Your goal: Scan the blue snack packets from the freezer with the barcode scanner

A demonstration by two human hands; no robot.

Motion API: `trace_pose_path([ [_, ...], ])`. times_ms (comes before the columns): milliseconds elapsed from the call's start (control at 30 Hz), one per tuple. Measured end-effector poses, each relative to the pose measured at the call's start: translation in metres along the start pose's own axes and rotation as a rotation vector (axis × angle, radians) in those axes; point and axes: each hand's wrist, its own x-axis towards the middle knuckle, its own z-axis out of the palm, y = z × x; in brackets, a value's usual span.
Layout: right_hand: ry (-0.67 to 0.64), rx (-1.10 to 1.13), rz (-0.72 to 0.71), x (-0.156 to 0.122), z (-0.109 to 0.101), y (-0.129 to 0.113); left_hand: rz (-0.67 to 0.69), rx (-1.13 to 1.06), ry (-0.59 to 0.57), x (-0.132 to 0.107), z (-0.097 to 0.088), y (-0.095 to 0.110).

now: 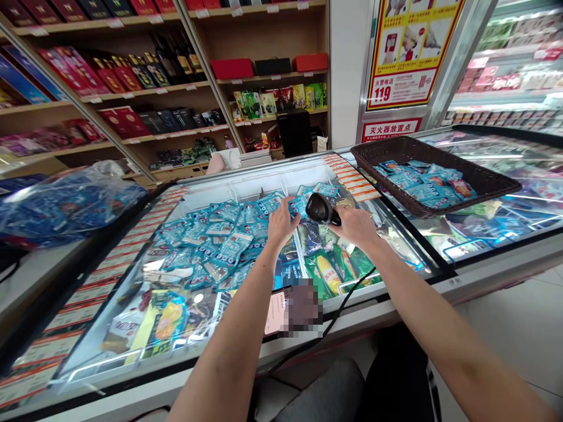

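My right hand [355, 225] is wrapped round the handle of a black barcode scanner [319, 208], whose head points left. A cable [341, 308] hangs from it toward the front edge. Just left of the scanner, my left hand [281, 224] pinches the edge of a small blue packet [299, 204] between thumb and fingers. The scanner head hides part of that packet. Many like blue packets [229, 246] lie heaped on the freezer's glass top [132, 293], left of my hands.
A brown woven basket [497, 184] with more blue packets stands at the right. At the far left lies a clear plastic bag [65, 205] full of blue packets. A phone [276, 313] rests near the front edge. Shelves [264, 76] with goods stand behind.
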Motion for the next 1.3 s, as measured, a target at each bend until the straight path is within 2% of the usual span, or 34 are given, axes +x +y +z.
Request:
trace_pose_path([
  [167,0.004,0.017,0.04,0.001,0.0,0.0,-0.059,-0.083,0.039,0.002,0.0,-0.005],
  [433,-0.023,0.053,0.101,0.001,-0.004,0.002,-0.069,-0.158,0.184,0.0,-0.005,-0.007],
  [567,-0.002,0.048,0.1,0.002,-0.003,0.004,-0.171,-0.166,0.157,0.004,-0.013,-0.006],
  [667,0.011,0.044,0.096,0.002,-0.002,0.005,-0.211,-0.042,0.077,0.008,-0.023,-0.007],
  [800,0.011,0.034,0.119,0.003,-0.003,0.006,-0.226,0.287,0.007,0.003,-0.039,-0.013],
  [867,0.002,0.027,0.16,0.003,-0.004,0.006,-0.211,0.413,0.042,-0.004,-0.045,-0.017],
  [967,0.006,0.026,0.219,0.003,-0.005,0.006,-0.122,0.474,0.115,-0.009,-0.049,-0.016],
  [1033,0.024,0.043,0.236,0.003,-0.005,0.007,-0.021,0.447,0.119,-0.007,-0.047,-0.009],
  [1133,0.053,0.078,0.258,0.004,-0.004,0.009,0.095,0.361,0.054,0.005,-0.036,0.007],
  [1300,0.112,0.112,0.354,0.007,-0.007,0.013,0.089,0.223,-0.066,0.029,-0.005,0.027],
])
